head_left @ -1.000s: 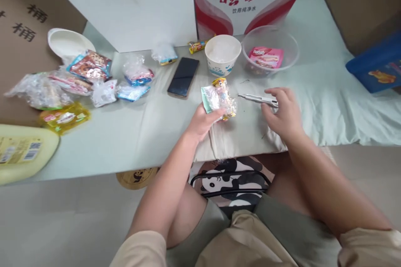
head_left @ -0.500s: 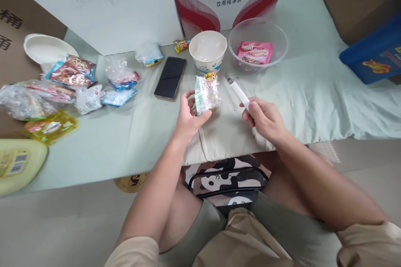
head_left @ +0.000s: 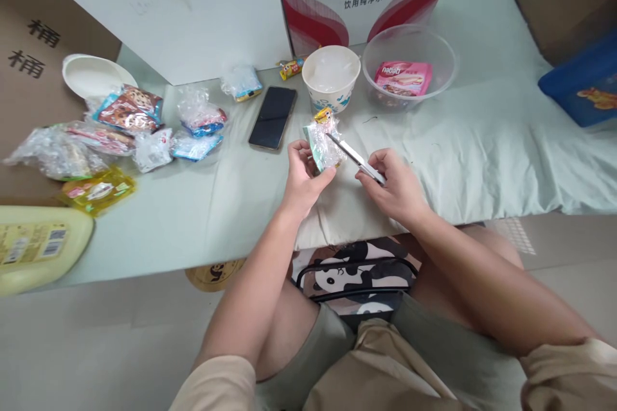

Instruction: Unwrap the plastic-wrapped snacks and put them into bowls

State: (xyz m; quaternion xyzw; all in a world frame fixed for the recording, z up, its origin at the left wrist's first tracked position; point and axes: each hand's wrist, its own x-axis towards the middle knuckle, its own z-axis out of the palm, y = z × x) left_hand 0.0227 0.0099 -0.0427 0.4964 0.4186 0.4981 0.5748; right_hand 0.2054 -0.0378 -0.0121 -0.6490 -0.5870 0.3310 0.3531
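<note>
My left hand [head_left: 308, 173] is closed on a clear, crinkled plastic snack packet [head_left: 325, 144] with a pale green side and a yellow printed figure at its top. In my right hand [head_left: 398, 186] is a white-handled utility knife [head_left: 361, 164], its blade pointing up and left. The blade tip overlaps the front of the packet; whether it has pierced the plastic I cannot tell. Just beyond the packet stands a paper cup [head_left: 332, 99] with blue print and clear plastic inside. A clear plastic bowl [head_left: 446, 77] to its right holds a pink nabati packet [head_left: 403, 77].
A black phone [head_left: 273, 117] lies left of the cup, near a small yellow packet [head_left: 292, 68]. Several snack wrappers [head_left: 128, 112] are heaped at the left by a white bowl [head_left: 77, 77]. White boxes [head_left: 159, 13] line the back; a blue container [head_left: 583, 90] is at far right.
The knife has swung left from apart to the packet's front, with its blade now showing. My left hand still grips the packet, now tilted. The whole view has shifted slightly.
</note>
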